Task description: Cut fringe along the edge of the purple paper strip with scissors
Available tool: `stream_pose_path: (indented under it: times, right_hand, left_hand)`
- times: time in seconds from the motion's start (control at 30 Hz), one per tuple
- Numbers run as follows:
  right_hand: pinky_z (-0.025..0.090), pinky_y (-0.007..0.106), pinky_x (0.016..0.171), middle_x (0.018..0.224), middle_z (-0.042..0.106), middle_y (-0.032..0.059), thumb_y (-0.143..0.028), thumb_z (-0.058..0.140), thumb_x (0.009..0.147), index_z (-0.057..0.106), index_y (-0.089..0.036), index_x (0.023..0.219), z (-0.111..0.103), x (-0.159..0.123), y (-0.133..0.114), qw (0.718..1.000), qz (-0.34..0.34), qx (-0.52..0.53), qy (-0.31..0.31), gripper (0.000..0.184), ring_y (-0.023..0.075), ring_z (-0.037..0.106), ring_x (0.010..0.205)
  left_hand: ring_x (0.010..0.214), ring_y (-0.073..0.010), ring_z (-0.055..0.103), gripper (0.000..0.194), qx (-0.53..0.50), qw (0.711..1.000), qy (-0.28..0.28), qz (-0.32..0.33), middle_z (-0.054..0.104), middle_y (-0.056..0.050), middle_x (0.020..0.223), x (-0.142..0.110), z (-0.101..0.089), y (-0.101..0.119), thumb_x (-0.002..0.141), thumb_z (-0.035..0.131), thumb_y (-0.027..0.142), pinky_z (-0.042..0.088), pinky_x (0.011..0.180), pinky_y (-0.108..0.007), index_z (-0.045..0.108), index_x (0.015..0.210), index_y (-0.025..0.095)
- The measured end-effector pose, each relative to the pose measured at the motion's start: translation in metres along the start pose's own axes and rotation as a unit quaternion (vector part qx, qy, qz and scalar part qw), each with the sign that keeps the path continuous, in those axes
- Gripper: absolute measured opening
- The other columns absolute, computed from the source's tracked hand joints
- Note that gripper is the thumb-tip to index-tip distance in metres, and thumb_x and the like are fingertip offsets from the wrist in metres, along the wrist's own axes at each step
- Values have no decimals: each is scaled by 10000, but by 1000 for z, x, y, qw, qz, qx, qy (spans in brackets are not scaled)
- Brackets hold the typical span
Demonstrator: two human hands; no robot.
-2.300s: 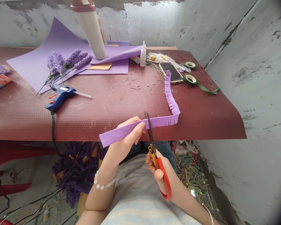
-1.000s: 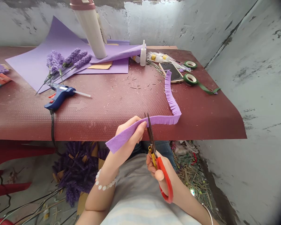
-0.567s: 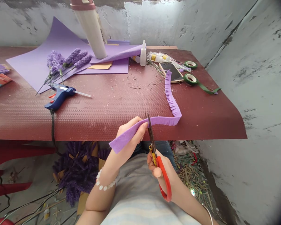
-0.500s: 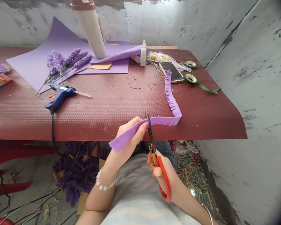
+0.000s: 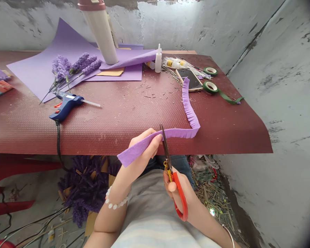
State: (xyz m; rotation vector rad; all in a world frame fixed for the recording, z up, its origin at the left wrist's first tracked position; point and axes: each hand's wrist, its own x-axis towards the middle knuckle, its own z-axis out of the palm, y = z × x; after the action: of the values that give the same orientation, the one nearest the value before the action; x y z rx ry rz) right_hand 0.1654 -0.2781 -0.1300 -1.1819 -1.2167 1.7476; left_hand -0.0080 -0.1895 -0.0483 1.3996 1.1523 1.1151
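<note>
My left hand (image 5: 144,148) pinches a purple felt strip (image 5: 181,133) between thumb and fingers near the table's front edge. The strip's plain end hangs over the wrist; its other part, cut into a fringe, bends away across the table and reaches the phone. In my right hand (image 5: 179,187) is a pair of scissors (image 5: 180,196) with red handles and dark blades. Yellow material is wrapped at the handle near the pivot. The blades point away from me and straddle the strip just right of my left thumb.
A blue glue gun (image 5: 67,106) lies at left by purple flower stems (image 5: 64,67). Behind are purple sheets (image 5: 41,65), a bottle (image 5: 100,34) and a glue bottle (image 5: 158,60). At right are a phone (image 5: 191,79) and green tape (image 5: 210,87). Purple flowers (image 5: 85,186) fill the floor below.
My left hand and the plain end of the strip have shifted slightly left. The scissors have moved a little left with my right hand, staying at the strip's edge.
</note>
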Motion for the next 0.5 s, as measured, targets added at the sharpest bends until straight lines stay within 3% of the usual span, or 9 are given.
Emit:
stream_pose_path:
  times: [0.5]
  right_hand:
    - [209, 283, 462, 706, 391, -94, -1031, 609, 912, 422, -312, 854, 5, 0, -3, 1000, 18, 14, 17, 746, 116, 241, 543]
  left_hand:
    - [523, -113, 408, 365, -50, 998, 19, -21, 507, 72, 554, -2, 6, -3, 1109, 685, 380, 385, 584, -277, 619, 781, 235]
